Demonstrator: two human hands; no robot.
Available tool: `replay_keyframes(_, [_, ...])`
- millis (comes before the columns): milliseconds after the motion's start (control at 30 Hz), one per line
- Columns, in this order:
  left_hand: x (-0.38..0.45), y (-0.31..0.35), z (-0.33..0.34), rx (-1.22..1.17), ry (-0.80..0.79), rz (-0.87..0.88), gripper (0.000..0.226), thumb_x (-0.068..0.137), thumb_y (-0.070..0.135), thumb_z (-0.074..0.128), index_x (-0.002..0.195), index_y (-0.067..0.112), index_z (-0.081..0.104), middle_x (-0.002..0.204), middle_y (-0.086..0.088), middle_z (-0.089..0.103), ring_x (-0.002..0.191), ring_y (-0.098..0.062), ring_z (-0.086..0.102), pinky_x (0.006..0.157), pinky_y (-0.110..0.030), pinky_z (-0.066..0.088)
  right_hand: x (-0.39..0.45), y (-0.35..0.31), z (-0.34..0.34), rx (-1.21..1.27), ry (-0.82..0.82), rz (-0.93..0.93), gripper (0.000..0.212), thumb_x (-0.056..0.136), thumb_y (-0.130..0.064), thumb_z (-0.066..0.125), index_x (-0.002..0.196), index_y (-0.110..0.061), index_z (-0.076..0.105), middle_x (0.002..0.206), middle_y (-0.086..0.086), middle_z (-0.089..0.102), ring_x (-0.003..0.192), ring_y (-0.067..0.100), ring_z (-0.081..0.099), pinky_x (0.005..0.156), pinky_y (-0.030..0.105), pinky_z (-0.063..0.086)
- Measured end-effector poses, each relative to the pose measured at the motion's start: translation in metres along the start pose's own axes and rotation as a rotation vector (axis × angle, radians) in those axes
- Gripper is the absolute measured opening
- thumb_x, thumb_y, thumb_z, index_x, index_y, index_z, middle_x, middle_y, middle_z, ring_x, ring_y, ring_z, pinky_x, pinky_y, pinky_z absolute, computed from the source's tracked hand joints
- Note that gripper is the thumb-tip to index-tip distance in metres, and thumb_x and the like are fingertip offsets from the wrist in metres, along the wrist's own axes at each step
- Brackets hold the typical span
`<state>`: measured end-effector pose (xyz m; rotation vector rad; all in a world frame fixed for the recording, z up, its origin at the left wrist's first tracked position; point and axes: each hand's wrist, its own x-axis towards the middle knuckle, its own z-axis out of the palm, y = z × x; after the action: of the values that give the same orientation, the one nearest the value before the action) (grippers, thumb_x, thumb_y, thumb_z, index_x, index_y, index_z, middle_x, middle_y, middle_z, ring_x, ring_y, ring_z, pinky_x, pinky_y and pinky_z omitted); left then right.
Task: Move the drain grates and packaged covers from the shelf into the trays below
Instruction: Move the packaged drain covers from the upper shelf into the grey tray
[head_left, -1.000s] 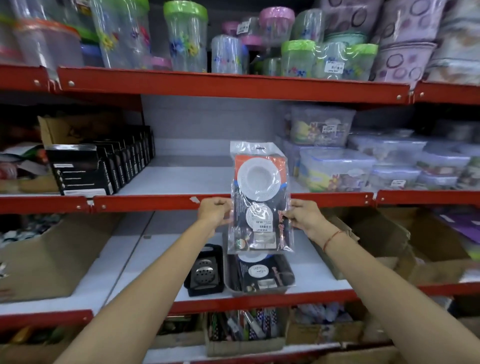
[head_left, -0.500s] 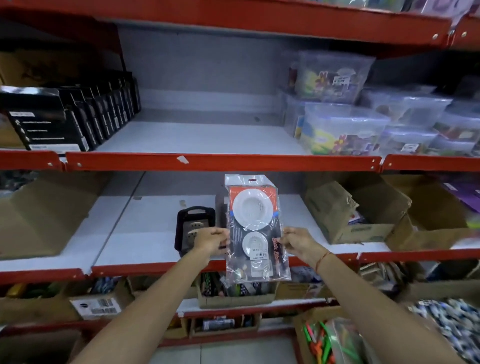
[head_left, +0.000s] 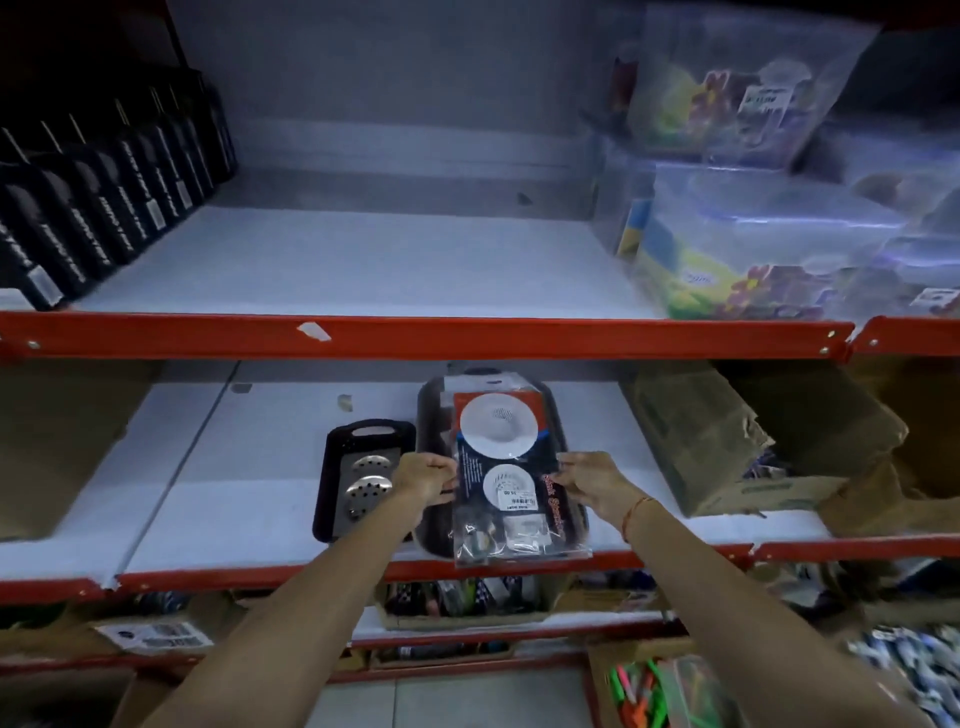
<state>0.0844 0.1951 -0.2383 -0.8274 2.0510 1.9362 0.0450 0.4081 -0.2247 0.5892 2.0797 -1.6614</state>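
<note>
A clear plastic package of white sink covers (head_left: 506, 467) sits between my hands, tilted over a dark oval tray (head_left: 434, 415) on the lower white shelf. My left hand (head_left: 423, 475) pinches its left edge and my right hand (head_left: 589, 480) pinches its right edge. Left of that tray lies a black rectangular tray (head_left: 337, 467) holding round metal drain grates (head_left: 369, 486). The upper shelf (head_left: 363, 260) above the red beam is bare in its middle.
Black boxed items (head_left: 98, 208) line the upper shelf's left; clear plastic containers (head_left: 753, 234) stack at its right. Cardboard boxes (head_left: 727, 441) stand right of the trays, another (head_left: 62, 447) at far left. A red beam (head_left: 415, 335) crosses just above the trays. Lower shelves hold boxes of small goods.
Both hands have carried the package down from the upper shelf level to the lower shelf, over the dark oval tray. The view has tilted down and closer.
</note>
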Motion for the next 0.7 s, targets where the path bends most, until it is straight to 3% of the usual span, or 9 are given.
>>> replay_keyframes(133, [0.018,0.002,0.003,0.027,0.004,-0.025,0.009,0.091,-0.003,0.058,0.096,-0.001,0.065,0.105,-0.023,0.066,0.079,-0.022,0.064,0.072,-0.029,0.058,0.022,-0.003,0.000,-0.085,0.012,0.017,0.035,0.084,0.011,0.062,0.118,0.005,0.060,0.114,0.021,0.065,0.100,0.029,0.064,0.090,0.035,0.053])
replay_keyframes(267, [0.028,0.004,-0.006,0.085,-0.017,-0.029,0.012,0.091,-0.002,0.057,0.098,-0.007,0.067,0.111,-0.028,0.067,0.066,-0.016,0.063,0.059,-0.021,0.058,0.033,-0.014,0.001,-0.267,0.006,0.041,0.032,0.079,0.009,0.068,0.110,0.005,0.062,0.101,0.018,0.063,0.086,0.024,0.061,0.070,0.028,0.054])
replay_keyframes(333, [0.034,0.004,-0.016,0.065,0.020,0.021,0.019,0.092,0.000,0.056,0.106,-0.009,0.065,0.110,-0.029,0.067,0.065,-0.017,0.063,0.057,-0.020,0.058,0.035,-0.027,0.009,-0.585,0.112,-0.074,0.015,0.077,0.001,0.066,0.092,0.001,0.063,0.088,0.017,0.062,0.079,0.027,0.060,0.065,0.029,0.050])
replay_keyframes(400, [0.041,-0.001,-0.034,0.105,0.138,0.168,0.020,0.092,0.001,0.057,0.108,-0.006,0.067,0.107,-0.027,0.069,0.072,-0.027,0.067,0.071,-0.034,0.061,0.035,-0.040,0.026,-0.943,0.229,-0.307,0.016,0.081,-0.010,0.061,0.094,0.000,0.064,0.095,0.018,0.066,0.090,0.030,0.064,0.073,0.029,0.048])
replay_keyframes(467, [0.044,-0.010,-0.057,0.464,0.269,0.369,0.023,0.093,0.007,0.055,0.112,0.004,0.069,0.101,-0.020,0.073,0.086,-0.031,0.069,0.081,-0.035,0.056,0.033,-0.048,0.055,-1.089,0.227,-0.552,0.031,0.089,-0.019,0.055,0.113,0.000,0.062,0.113,0.016,0.066,0.107,0.030,0.062,0.090,0.031,0.047])
replay_keyframes(533, [0.047,-0.019,-0.087,0.837,0.253,0.484,0.027,0.095,0.017,0.050,0.117,0.012,0.064,0.106,-0.013,0.072,0.095,-0.029,0.067,0.080,-0.032,0.051,0.028,-0.051,0.092,-1.111,0.059,-0.719,0.040,0.093,-0.023,0.051,0.128,-0.007,0.055,0.127,0.013,0.061,0.116,0.027,0.057,0.097,0.032,0.044])
replay_keyframes(600, [0.052,-0.027,-0.110,1.135,0.057,0.507,0.037,0.097,0.031,0.046,0.130,0.016,0.054,0.132,-0.009,0.060,0.121,-0.027,0.054,0.100,-0.033,0.042,0.025,-0.045,0.128,-1.121,-0.139,-0.825,0.041,0.092,-0.023,0.051,0.131,-0.010,0.054,0.132,0.012,0.057,0.121,0.028,0.052,0.102,0.035,0.043])
replay_keyframes(667, [0.058,-0.032,-0.131,1.473,-0.174,0.503,0.060,0.095,0.050,0.040,0.146,0.017,0.035,0.156,-0.003,0.031,0.146,-0.020,0.022,0.120,-0.041,0.015,0.024,-0.036,0.160,-1.199,-0.263,-0.861,0.040,0.093,-0.024,0.051,0.130,-0.008,0.054,0.136,0.013,0.054,0.127,0.031,0.048,0.108,0.040,0.039])
replay_keyframes(700, [0.058,-0.033,-0.137,1.590,-0.258,0.479,0.074,0.092,0.058,0.039,0.151,0.016,0.023,0.161,-0.002,0.018,0.150,-0.019,0.009,0.121,-0.046,0.002,0.025,-0.029,0.171,-1.273,-0.313,-0.866,0.042,0.093,-0.028,0.051,0.131,-0.008,0.054,0.138,0.014,0.053,0.130,0.031,0.046,0.112,0.041,0.034])
